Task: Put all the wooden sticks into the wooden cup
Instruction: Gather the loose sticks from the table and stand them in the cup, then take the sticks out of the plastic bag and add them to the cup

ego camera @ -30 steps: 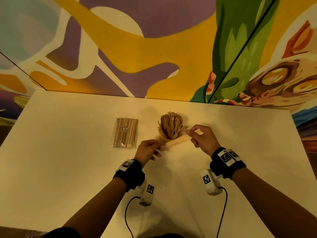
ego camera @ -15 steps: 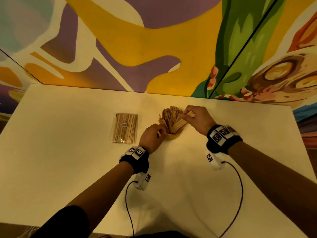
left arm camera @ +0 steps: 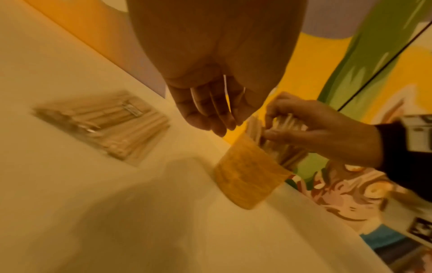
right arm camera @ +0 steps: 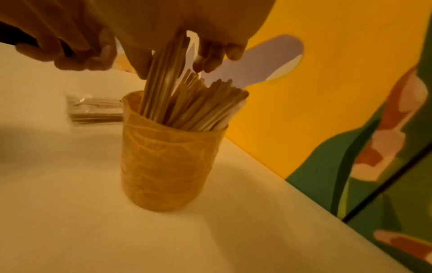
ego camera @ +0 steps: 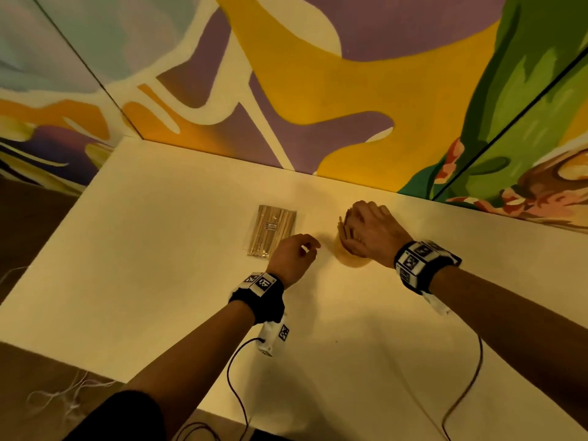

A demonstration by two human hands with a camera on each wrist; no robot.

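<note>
The wooden cup (right arm camera: 168, 162) stands upright on the white table, packed with wooden sticks (right arm camera: 205, 107). My right hand (right arm camera: 173, 62) is directly above it, thumb and fingers pinching a small bunch of sticks (right arm camera: 161, 83) whose lower ends are inside the cup. In the head view the right hand (ego camera: 353, 230) hides most of the cup (ego camera: 351, 261). My left hand (ego camera: 310, 246) hovers just left of the cup, apart from it, fingers loosely curled and holding nothing. The left wrist view shows those fingers (left arm camera: 210, 118) hanging above the cup (left arm camera: 247, 175).
A clear packet of more wooden sticks (ego camera: 272, 230) lies flat on the table (ego camera: 159, 281), left of the left hand. A painted wall (ego camera: 318, 90) rises right behind the cup. Wrist camera cables (ego camera: 235, 377) trail over the near part of the table.
My left hand has let go of the cup and drawn back to the left. My right hand has moved over the cup's mouth, standing its sticks down into the cup.
</note>
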